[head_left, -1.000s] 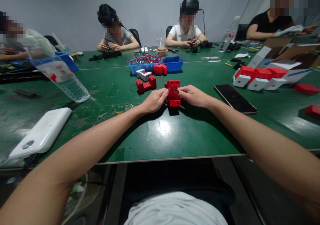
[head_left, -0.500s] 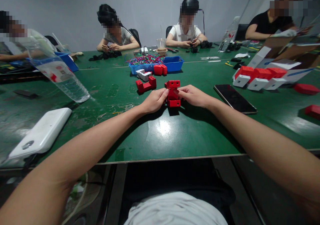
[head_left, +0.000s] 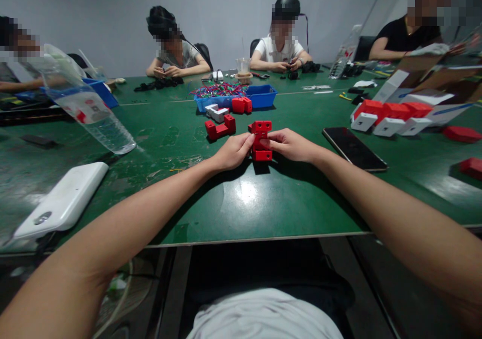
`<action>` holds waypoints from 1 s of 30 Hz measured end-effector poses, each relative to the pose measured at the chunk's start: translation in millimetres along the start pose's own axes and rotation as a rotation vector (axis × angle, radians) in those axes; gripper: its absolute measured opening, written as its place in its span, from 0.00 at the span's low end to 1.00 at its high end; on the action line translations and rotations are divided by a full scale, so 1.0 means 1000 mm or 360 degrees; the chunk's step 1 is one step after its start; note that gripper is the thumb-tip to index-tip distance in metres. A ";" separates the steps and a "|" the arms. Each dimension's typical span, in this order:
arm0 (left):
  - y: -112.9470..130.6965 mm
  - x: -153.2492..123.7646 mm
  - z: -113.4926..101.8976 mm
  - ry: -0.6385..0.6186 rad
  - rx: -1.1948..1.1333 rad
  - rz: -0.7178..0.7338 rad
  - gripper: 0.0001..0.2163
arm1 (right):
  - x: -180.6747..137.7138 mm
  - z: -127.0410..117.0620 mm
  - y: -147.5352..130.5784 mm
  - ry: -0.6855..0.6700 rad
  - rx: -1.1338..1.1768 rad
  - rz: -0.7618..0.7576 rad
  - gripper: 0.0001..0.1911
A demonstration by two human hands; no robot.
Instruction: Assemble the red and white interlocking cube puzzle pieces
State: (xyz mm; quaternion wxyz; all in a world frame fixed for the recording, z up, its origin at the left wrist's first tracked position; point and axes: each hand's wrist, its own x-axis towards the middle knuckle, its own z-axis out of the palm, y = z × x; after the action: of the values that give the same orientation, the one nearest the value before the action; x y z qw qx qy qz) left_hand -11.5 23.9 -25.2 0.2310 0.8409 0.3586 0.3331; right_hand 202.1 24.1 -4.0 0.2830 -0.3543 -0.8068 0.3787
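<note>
A red C-shaped block with small holes (head_left: 262,155) is held just above the table between my two hands. My left hand (head_left: 237,150) pinches its left side, thumb on the near face. From the other side my right hand (head_left: 286,144) grips it, the thumb pressed into the recess in its middle. What the fingertips do behind the block is hidden. Beyond my left hand lies a similar red bracket (head_left: 221,128). Behind that are a white and grey bracket (head_left: 217,113) and another red block (head_left: 241,105).
Blue trays (head_left: 259,98) stand farther back, one heaped with coloured wires (head_left: 222,90). A phone (head_left: 354,149) and a row of red and white blocks (head_left: 391,115) lie right. On the left are a plastic bottle (head_left: 101,120) and a white power bank (head_left: 64,198). Co-workers sit across the table (head_left: 211,218).
My right thumb has slid slightly left, farther onto the face of the red block. The block and my left hand stay almost where they were.
</note>
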 end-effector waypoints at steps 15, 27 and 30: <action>0.001 0.001 0.000 -0.0025 -0.0023 -0.0020 0.23 | 0.000 0.000 -0.001 0.0019 -0.0039 0.0002 0.24; 0.001 0.000 0.001 -0.0003 -0.0067 0.0011 0.21 | 0.002 0.001 0.004 0.0027 -0.0003 -0.0037 0.26; 0.003 -0.001 0.000 -0.0002 -0.0073 0.0031 0.19 | 0.004 0.002 0.006 -0.0006 0.0244 -0.0031 0.30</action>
State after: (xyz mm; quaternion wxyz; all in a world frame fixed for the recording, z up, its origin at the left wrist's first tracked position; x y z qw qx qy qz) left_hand -10.4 21.2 -23.5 0.2473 0.8390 0.3426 0.3429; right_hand 200.6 29.0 -9.7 0.3114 -0.3229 -0.7794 0.4374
